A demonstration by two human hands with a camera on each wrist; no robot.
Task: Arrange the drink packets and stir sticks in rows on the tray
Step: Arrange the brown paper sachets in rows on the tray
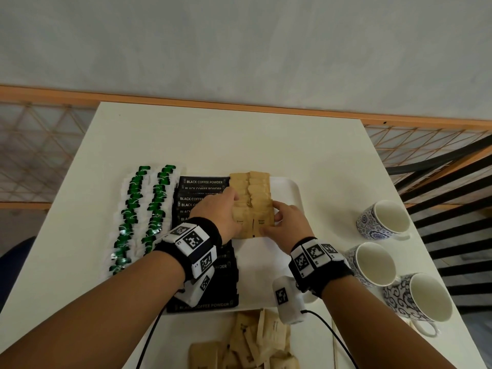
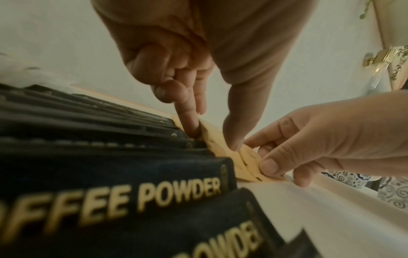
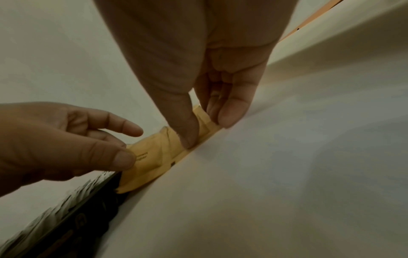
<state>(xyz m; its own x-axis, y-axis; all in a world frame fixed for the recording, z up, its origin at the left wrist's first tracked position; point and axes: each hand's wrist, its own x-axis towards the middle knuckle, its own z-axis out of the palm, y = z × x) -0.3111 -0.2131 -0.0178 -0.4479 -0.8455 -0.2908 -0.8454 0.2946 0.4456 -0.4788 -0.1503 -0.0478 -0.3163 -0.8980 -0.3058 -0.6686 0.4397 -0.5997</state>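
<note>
Pressing down at mid-frame, we see the left hand [image 1: 222,213] with fingers on the sugar packets [image 1: 252,201], thumb on the nearest pair. The right hand [image 1: 288,222] pinches that pair's right edge. Packets lie between both hands on the tray [image 1: 288,193], beside the coffee packets [image 1: 203,182].
</note>
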